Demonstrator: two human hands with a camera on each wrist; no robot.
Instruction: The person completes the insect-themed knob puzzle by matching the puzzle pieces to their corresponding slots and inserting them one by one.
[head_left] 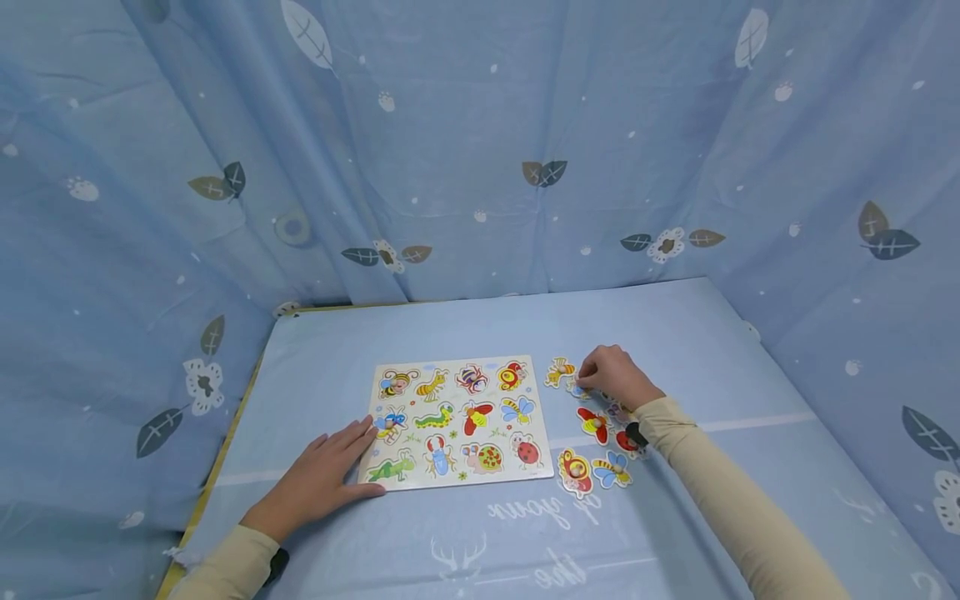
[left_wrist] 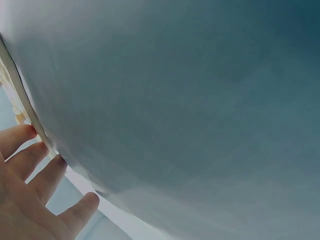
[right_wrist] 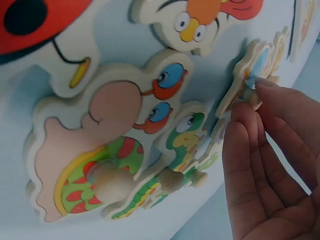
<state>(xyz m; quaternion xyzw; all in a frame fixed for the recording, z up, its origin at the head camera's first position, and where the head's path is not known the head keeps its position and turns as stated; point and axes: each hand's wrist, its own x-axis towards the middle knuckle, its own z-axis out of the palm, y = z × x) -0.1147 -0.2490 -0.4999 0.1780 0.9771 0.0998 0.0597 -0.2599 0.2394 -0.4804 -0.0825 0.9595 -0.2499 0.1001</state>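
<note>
A wooden puzzle board printed with colourful insects lies flat on the blue cloth. My left hand rests along its left edge, fingers extended and fingertips at the rim; the left wrist view shows these fingers spread against the board's edge. Right of the board, my right hand pinches the wooden knob of a puzzle piece with blue on it between thumb and fingers. That piece stands close against another knobbed piece. Nearby in the right wrist view lie a snail piece and a caterpillar piece.
Below my right hand lie a red-winged insect piece, a ladybug piece, a red butterfly piece and a blue-winged striped piece. A yellow insect piece sits beside the board. Blue curtains surround the table.
</note>
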